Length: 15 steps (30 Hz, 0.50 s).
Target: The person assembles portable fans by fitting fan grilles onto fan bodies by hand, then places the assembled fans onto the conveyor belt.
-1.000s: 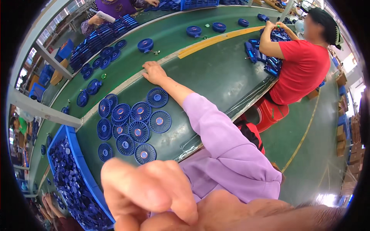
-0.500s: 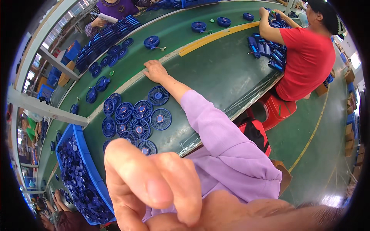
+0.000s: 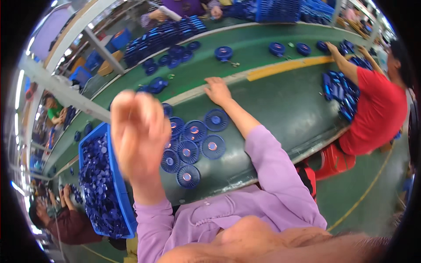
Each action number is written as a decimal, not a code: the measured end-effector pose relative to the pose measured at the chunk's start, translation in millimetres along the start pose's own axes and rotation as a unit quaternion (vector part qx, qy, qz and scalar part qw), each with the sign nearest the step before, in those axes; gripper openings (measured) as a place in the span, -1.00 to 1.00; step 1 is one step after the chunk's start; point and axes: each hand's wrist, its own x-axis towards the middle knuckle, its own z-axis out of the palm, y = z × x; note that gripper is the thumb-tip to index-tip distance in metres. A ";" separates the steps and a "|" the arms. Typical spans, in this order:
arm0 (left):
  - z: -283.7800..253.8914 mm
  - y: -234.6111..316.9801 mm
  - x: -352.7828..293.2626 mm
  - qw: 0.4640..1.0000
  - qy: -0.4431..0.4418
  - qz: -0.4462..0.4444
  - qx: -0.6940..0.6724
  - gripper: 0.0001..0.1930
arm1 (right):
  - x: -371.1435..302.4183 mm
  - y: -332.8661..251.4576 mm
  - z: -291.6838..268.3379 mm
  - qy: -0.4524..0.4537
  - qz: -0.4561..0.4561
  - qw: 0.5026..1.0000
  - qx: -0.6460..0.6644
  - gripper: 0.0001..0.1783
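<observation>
My left hand is raised close in front of the view, fingers bent and smeared by motion; whether they hold anything does not show. It hides part of a group of round blue fan grilles with pale centres, which lie flat on the green work surface. My right hand rests with fingers stretched out on the pale strip along the surface's far edge, beyond the grilles, and nothing shows in it. Left of the grilles stands a blue crate filled with small dark blue pieces.
Beyond the strip, a green belt carries blue fan heads with wires. A grey metal post slants across the left. At right a co-worker in red handles blue parts. Another co-worker in purple is across the belt.
My left hand has moved up and away from the lower middle, uncovering its purple sleeve. The whole view has shifted, so the grilles and my right hand appear farther right.
</observation>
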 end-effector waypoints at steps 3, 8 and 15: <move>-107.2 -39.7 44.9 0.923 0.187 -0.002 0.335 -0.76 | 7.4 -1.1 -4.9 -0.026 -0.005 0.999 -0.031 -0.57; -312.8 -83.9 44.2 0.624 0.136 0.006 0.769 -0.67 | 8.6 -31.7 6.4 -0.045 -0.010 0.999 0.015 -0.55; -363.0 -116.1 96.0 0.481 0.338 -0.049 0.807 -0.19 | -20.8 -2.6 -18.1 -0.076 0.012 0.997 0.008 -0.53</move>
